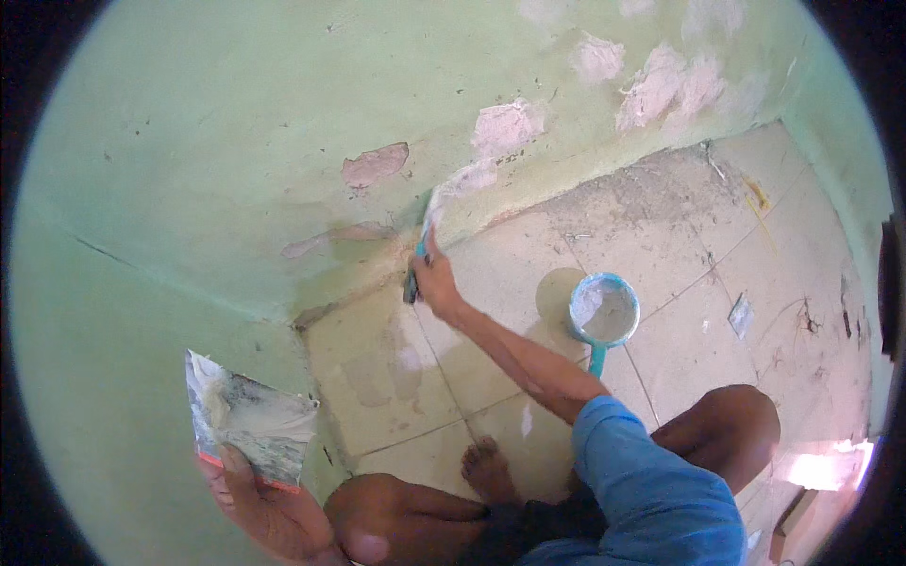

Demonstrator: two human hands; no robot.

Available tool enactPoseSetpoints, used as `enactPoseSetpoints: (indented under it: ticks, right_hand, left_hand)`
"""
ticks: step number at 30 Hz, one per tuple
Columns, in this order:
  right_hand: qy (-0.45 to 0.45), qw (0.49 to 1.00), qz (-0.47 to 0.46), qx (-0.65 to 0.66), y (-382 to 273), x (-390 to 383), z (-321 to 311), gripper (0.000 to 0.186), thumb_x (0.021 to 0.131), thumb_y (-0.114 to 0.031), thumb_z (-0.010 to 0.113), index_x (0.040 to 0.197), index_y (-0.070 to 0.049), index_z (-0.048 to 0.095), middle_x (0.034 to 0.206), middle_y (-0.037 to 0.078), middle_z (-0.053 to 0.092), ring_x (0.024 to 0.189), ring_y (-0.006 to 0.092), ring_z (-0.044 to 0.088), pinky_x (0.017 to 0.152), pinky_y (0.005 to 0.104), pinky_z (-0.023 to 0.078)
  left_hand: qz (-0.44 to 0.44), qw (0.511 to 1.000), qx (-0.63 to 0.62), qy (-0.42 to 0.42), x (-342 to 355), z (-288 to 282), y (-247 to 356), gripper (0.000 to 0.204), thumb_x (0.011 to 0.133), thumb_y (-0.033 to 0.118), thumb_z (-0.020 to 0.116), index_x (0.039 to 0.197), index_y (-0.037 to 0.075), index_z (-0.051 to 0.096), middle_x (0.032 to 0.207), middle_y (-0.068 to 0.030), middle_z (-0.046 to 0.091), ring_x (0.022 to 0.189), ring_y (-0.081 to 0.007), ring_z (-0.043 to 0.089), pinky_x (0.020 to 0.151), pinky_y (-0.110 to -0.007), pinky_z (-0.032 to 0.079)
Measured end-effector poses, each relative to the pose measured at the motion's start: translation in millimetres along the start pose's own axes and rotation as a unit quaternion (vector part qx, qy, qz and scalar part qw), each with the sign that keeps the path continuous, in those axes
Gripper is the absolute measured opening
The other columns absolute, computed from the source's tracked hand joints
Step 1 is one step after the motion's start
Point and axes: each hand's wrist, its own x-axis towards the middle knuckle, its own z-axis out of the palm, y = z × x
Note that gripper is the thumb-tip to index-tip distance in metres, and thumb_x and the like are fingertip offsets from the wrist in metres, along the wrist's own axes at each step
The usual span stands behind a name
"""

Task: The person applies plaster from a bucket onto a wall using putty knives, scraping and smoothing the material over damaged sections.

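Note:
My right hand (436, 279) grips a putty knife (422, 243) with a teal handle, its blade pressed low against the green wall (236, 141) where a pale patch of filler (472, 177) spreads. My left hand (257, 498) holds up a flat board (247, 417) smeared with a lump of white filler, near the wall at the lower left. I am squatting, with both knees and a bare foot (487, 470) in view below. Pink, chipped patches (376, 164) mark the wall around the blade.
A light-blue dipper (604, 311) holding white filler stands on the tiled floor (679, 245) to the right of my arm. Dust and debris lie along the wall's foot at the upper right. A small scrap (741, 314) lies on the tiles further right.

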Motion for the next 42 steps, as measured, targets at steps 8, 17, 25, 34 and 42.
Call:
enactPoseSetpoints:
  ticks: [8,17,25,34,42]
  right_hand:
    - [0.244,0.944,-0.203,-0.089,-29,28,-49,0.065,0.089,-0.01,0.047,0.15,-0.008,0.025,0.067,0.009,0.057,0.057,0.0142,0.053,0.055,0.0316,0.046]
    - [0.243,0.925,-0.265,-0.124,45,39,-59,0.064,0.09,-0.013,0.049,0.149,-0.009,0.027,0.062,0.007,0.053,0.051,0.0134,0.05,0.047,0.0317,0.044]
    - [0.11,0.967,-0.21,-0.09,55,31,-56,0.061,0.091,-0.014,0.046,0.15,-0.01,0.029,0.066,0.0,0.05,0.054,0.0087,0.047,0.048,0.0284,0.044]
    - [0.244,0.936,-0.253,-0.025,3,96,-79,0.074,0.094,-0.012,0.049,0.153,-0.013,0.003,0.081,0.007,0.06,0.061,0.0107,0.051,0.053,0.0276,0.048]
    - [0.112,0.98,-0.161,0.009,28,22,-37,0.067,0.091,-0.009,0.051,0.15,-0.008,0.019,0.113,0.021,0.053,0.091,0.0224,0.057,0.077,0.0317,0.045]
  left_hand:
    - [0.052,0.996,-0.057,0.055,-9,-8,-1,0.05,0.092,0.021,0.059,0.136,0.002,0.043,0.138,-0.0109,0.047,0.123,-0.0203,0.046,0.102,-0.035,0.036]
    - [0.027,0.997,0.029,0.067,4,18,-10,0.036,0.091,0.02,0.062,0.12,0.001,0.051,0.118,-0.0076,0.056,0.11,-0.0185,0.051,0.097,-0.036,0.038]
    - [0.031,0.997,0.036,0.06,10,27,-15,0.042,0.091,0.021,0.063,0.124,0.0,0.048,0.122,-0.0096,0.054,0.113,-0.0201,0.05,0.098,-0.037,0.037]
    - [0.017,0.999,0.043,0.004,19,8,-27,0.045,0.093,0.025,0.06,0.128,0.0,0.047,0.127,-0.0088,0.052,0.118,-0.0191,0.047,0.101,-0.036,0.035]
    - [0.006,0.999,0.045,-0.008,24,11,-36,0.045,0.093,0.024,0.059,0.13,0.002,0.048,0.128,-0.0089,0.052,0.117,-0.0188,0.048,0.101,-0.035,0.037]
